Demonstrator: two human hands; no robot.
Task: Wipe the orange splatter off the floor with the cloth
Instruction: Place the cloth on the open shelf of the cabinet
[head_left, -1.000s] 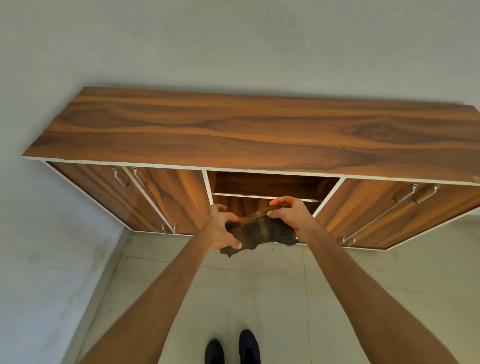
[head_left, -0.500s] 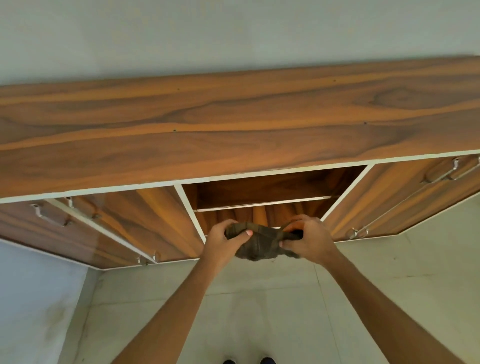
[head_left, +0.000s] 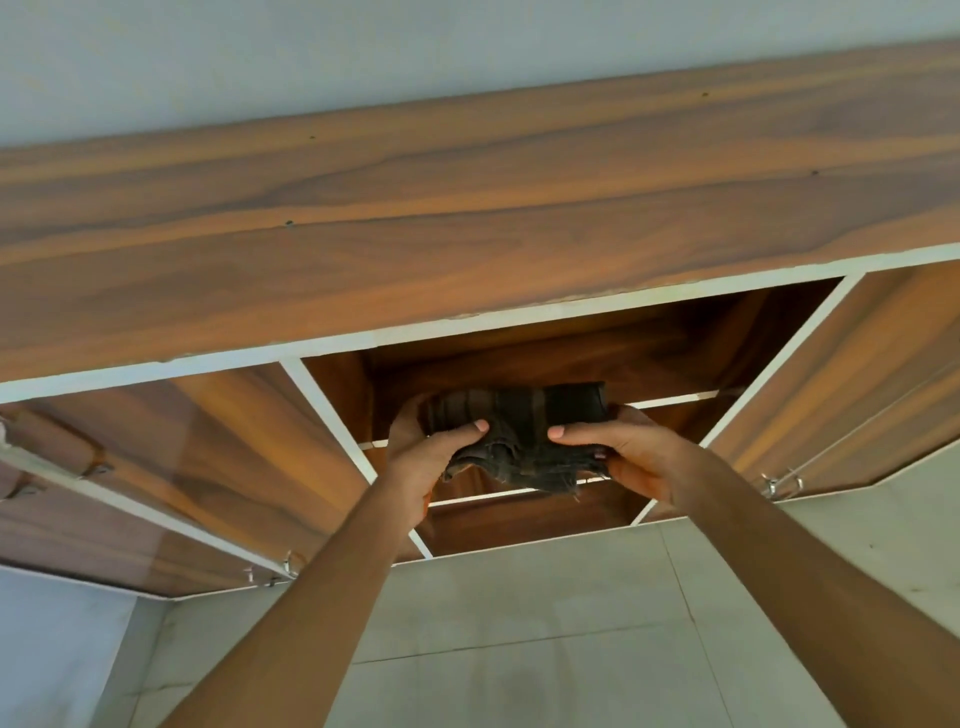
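Nearest, pale tiled floor (head_left: 519, 623), with thin grout lines, running up to the cabinet (head_left: 467, 218) base. No orange mark to be made out on the tiles in view.

Above the floor, two bare forearms reaching forward and up. Left hand (head_left: 421, 457) and right hand (head_left: 631, 460) level with each other, both closed on the cloth (head_left: 519, 431): thumbs pressed on its near face, fingers wrapped behind and under it, out of sight. Thumb tips near each other but apart.

Cloth dark, faintly striped, bunched and folded, with a frayed lower edge hanging between the hands. Held off the floor, in front of the open middle compartment, at the height of the shelf (head_left: 670, 400) edge; whether touching that shelf, cannot tell.

Either side of the opening, closed wood-grain doors with metal handles, white edging on the frame. Beyond, the long wood-grain top, tilted across the view, and a plain grey wall (head_left: 363, 52) behind it.
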